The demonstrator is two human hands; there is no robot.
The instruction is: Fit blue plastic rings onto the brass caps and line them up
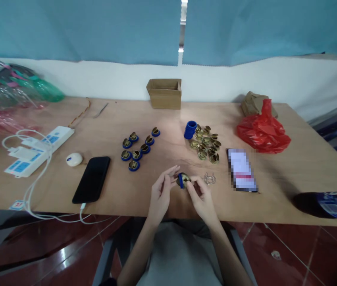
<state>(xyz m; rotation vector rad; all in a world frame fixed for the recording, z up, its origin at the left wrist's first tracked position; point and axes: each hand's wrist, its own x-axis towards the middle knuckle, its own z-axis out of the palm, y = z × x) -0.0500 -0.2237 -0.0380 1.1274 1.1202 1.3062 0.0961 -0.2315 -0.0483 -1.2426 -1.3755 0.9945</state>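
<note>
Between my two hands, just above the front of the table, is a round brass-coloured metal piece with a blue ring around it. My left hand has its thumb and fingers closed at the blue ring's side. From the other side, my right hand pinches the brass piece. Thin silvery wire rings lie beside my right hand. Farther back are a stack of blue rings and a cluster of bare brass pieces. Several brass pieces with blue rings lie to the left.
On the left are a black phone, a white round case and a power strip with cables. A cardboard box stands at the back. Rightward lie a lit phone, a red plastic bag and a dark bottle.
</note>
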